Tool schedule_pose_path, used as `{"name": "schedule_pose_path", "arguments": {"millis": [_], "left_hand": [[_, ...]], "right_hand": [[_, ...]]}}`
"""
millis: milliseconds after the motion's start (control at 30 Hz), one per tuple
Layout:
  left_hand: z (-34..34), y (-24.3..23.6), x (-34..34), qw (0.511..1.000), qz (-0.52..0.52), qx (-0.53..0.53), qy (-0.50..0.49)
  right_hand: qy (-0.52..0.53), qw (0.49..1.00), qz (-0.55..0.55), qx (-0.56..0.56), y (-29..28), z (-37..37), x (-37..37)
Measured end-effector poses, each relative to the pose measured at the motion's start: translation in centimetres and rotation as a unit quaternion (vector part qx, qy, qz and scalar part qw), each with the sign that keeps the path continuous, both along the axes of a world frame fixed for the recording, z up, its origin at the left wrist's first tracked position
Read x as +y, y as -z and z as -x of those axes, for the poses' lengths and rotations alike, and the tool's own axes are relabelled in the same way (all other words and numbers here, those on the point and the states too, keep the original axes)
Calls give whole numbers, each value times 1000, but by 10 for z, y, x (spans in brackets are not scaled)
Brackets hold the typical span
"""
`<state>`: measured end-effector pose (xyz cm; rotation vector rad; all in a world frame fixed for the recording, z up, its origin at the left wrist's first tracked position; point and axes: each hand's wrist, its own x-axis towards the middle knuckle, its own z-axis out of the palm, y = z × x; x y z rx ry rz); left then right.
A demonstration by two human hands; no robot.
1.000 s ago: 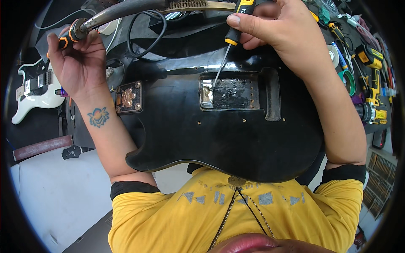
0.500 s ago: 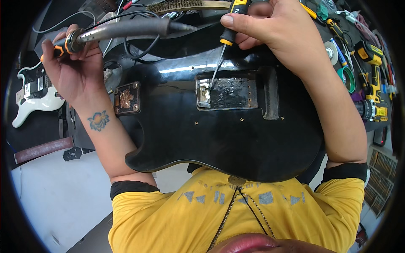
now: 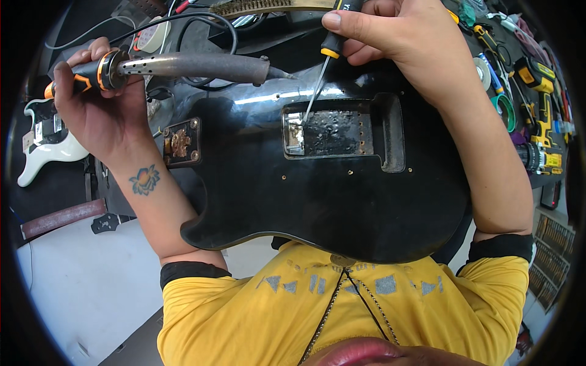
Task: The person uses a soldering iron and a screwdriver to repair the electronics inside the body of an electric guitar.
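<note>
Left hand (image 3: 101,113): fingers are curling round the handle of a soldering iron (image 3: 201,66), holding it level; the iron's tip is pointing right, hanging above the upper part of the guitar body, apart from the screwdriver.
Right hand (image 3: 403,46): thumb and fingers are pinching the black and yellow handle of a screwdriver (image 3: 334,39); its slim shaft is slanting down into a rectangular cavity (image 3: 336,134), the tip appearing to meet the shiny metal at the cavity's left end.
Guitar body (image 3: 317,207): glossy black; is lying across the near edge of the worktop (image 3: 119,194) and reaching past it to the yellow shirt (image 3: 348,305). A metal-lined neck plate recess (image 3: 182,143) is showing at its left.
White guitar body (image 3: 52,155): is resting by the worktop's left edge.
Bristle brush (image 3: 262,6): is lying toward the far edge.
Tape roll (image 3: 152,38): is sitting toward the far left corner.
Power drill (image 3: 545,143): yellow and black; is lying near the right edge.
</note>
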<state>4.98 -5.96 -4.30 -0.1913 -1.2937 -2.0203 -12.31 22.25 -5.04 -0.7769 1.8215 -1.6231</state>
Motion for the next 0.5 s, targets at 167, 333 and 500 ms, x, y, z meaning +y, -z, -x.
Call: {"name": "schedule_pose_path", "arguments": {"millis": [167,333,500], "left_hand": [[2,0,-1,1000,-10,4,14],[0,1,-1,1000,2,-3,7],[-4,-1,6,999,47,-3,-16]], "right_hand": [[-31,998,54,17,21,9,-2],[-22,999,22,17,11,4,2],[-27,999,16,12,9,4,3]]}}
